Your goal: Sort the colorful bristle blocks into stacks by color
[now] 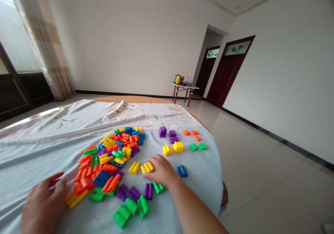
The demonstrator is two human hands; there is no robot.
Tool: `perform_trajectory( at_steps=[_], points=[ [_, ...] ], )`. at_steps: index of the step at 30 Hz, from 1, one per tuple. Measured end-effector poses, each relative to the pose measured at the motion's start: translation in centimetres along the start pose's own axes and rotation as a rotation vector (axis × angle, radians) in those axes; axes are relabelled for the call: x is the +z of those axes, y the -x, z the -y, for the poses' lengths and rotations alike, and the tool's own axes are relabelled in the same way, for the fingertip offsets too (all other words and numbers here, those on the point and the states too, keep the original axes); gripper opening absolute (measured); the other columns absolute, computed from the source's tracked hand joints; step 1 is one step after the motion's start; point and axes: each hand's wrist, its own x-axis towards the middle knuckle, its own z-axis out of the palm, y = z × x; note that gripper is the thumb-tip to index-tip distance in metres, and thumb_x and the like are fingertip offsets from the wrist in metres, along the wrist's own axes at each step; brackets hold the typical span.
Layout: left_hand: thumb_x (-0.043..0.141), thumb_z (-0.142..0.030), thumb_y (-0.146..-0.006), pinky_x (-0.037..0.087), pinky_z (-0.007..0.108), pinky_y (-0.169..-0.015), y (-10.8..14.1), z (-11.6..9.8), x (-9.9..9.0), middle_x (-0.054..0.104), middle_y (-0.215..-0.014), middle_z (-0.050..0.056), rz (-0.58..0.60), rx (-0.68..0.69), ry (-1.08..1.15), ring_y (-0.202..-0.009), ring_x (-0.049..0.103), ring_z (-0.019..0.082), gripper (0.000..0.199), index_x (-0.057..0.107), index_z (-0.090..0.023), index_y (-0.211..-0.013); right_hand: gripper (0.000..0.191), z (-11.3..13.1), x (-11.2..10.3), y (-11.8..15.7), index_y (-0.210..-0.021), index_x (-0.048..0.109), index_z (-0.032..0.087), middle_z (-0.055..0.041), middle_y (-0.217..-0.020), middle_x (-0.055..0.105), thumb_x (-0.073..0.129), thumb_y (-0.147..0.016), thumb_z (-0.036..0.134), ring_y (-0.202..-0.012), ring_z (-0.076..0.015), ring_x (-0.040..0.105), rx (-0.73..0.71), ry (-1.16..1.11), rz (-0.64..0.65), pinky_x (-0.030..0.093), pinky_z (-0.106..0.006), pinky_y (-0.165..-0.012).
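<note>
Hanging at far left: curtain (48, 49), one, patterned, beside a window. Tablecloth (60, 147), one, pale and creased, over a round table. Left hand (44, 202), fingers loosely bent, thumb parted from forefinger, holding no piece; contact with the yellow strip (78, 198) just beside it cannot be told. Heap of plastic pieces (87, 173), mixed orange, green, blue, purple and yellow, spread over the cloth. Green pieces (122, 216), grouped at the near edge. Purple pieces (127, 193), behind the green. Yellow pair (134, 168), lying loose between heap and right hand. Yellow block (147, 167), ribbed, on or just above the cloth, its right end pinched between thumb and fingers of the right hand (162, 170), the grip narrowed to the block's width. Purple cluster (162, 132), stacked, set farther back. Yellow clusters (178, 147), nearer. Blue piece (182, 171), beyond the right wrist. Orange pieces (194, 132), three. Green pieces at the right (202, 146), two, nearer than the orange
</note>
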Motion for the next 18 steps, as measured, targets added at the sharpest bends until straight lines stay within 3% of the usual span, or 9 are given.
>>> perform_trajectory(
  at_steps=[5, 11, 15, 18],
  points=[
    [0.034, -0.049, -0.082, 0.044, 0.036, -0.071, 0.5, -0.9, -0.5, 0.050, -0.086, 0.004, -0.001, 0.007, -0.032, -0.073, 0.054, 0.021, 0.043, 0.058, -0.024, -0.107, 0.047, -0.8, -0.3, 0.1, -0.119, 0.060, 0.018, -0.0071, -0.120, 0.060, 0.058, -0.072, 0.011, -0.112, -0.0179, 0.053, -0.134, -0.081, 0.037, 0.037, -0.029, -0.101],
    [0.031, -0.048, -0.083, 0.046, 0.036, -0.075, 0.8, -1.9, -1.0, 0.051, -0.089, 0.006, 0.027, -0.019, -0.040, -0.076, 0.055, 0.022, 0.044, 0.058, -0.022, -0.107, 0.039, -0.8, -0.3, -0.3, -0.110, 0.065, 0.021, -0.0050, -0.111, 0.066, 0.059, -0.073, 0.008, -0.107, -0.0182, 0.056, -0.123, -0.103, 0.039, 0.041, -0.032, -0.097],
    [0.030, -0.049, -0.083, 0.045, 0.035, -0.075, 0.8, -2.1, -1.1, 0.051, -0.090, 0.006, 0.043, -0.021, -0.050, -0.077, 0.055, 0.021, 0.045, 0.057, -0.022, -0.108, 0.041, -0.9, -1.2, -0.4, -0.111, 0.063, 0.021, -0.0051, -0.111, 0.065, 0.059, -0.072, 0.008, -0.105, -0.0173, 0.057, -0.146, -0.195, -0.103, 0.042, -0.032, -0.096],
    [0.031, -0.048, -0.083, 0.045, 0.035, -0.076, 0.9, -2.1, -1.1, 0.050, -0.090, 0.006, 0.037, -0.007, -0.046, -0.076, 0.054, 0.021, 0.046, 0.057, -0.021, -0.109, 0.043, -2.2, -3.3, -0.6, -0.114, 0.061, 0.020, -0.0058, -0.115, 0.063, 0.057, -0.073, 0.009, -0.107, -0.0173, 0.057, -0.138, -0.219, -0.266, 0.042, -0.034, -0.097]
  ],
)
